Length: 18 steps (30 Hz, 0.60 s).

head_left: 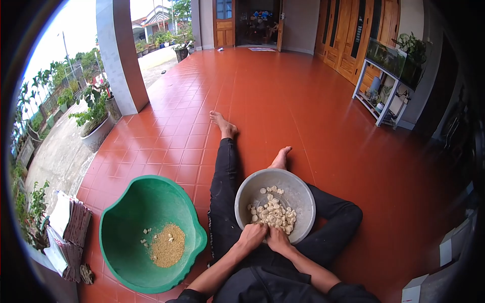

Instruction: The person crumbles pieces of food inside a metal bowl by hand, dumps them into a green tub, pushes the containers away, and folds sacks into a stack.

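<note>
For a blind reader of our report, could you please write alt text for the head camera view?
A person seated on a red tiled floor works both hands, left hand and right hand, in pale pieces in a metal bowl on their lap. A green basin with yellowish grain sits to their left.

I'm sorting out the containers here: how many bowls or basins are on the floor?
2. A green basin sits on the tiles at the person's left, holding grain. A metal bowl rests between the legs, holding pale pieces, with both hands at its near rim.

Home porch, red tiled floor [283,101], wooden doors [353,35], potted plants [93,118]
</note>
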Motion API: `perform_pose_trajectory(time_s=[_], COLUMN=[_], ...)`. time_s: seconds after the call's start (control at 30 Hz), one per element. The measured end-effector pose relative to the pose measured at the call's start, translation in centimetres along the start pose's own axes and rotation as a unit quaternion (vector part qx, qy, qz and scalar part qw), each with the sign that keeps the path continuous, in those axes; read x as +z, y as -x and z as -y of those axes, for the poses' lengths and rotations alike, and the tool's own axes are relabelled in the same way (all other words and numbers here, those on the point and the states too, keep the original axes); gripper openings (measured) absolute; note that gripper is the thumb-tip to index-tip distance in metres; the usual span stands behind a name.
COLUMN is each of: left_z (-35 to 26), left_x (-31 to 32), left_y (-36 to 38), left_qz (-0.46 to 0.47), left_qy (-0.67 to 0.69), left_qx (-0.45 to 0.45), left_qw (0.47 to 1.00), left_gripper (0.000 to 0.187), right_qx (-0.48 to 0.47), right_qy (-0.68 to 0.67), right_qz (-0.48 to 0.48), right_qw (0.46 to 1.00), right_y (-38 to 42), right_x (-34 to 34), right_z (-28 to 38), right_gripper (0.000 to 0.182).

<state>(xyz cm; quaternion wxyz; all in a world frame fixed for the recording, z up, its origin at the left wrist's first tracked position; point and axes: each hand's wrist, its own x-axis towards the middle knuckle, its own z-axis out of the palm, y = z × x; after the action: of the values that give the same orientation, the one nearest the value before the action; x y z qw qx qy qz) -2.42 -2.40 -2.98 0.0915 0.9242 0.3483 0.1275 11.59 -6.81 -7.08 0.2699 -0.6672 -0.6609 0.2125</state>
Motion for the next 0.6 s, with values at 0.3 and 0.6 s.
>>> perform_pose_trajectory(time_s=[0.3,0.6], left_z=[1.6,1.5], left_x=[1.3,-1.7], left_y=[0.0,-0.2], left_qz=[0.007,-0.098], left_qy=[0.15,0.439], left_qx=[-0.015,-0.126], left_qw=[0.989,0.884], left_gripper=[0.012,0.02], right_qx=[0.031,-0.07], right_qy=[-0.004,-0.131], right_qz=[0.059,0.021], right_qw=[0.998,0.989], right_y=[-0.4,-1.0], right_x=[0.2,-2.2], right_z=[-0.6,1.0], right_gripper=[0.024,0.025])
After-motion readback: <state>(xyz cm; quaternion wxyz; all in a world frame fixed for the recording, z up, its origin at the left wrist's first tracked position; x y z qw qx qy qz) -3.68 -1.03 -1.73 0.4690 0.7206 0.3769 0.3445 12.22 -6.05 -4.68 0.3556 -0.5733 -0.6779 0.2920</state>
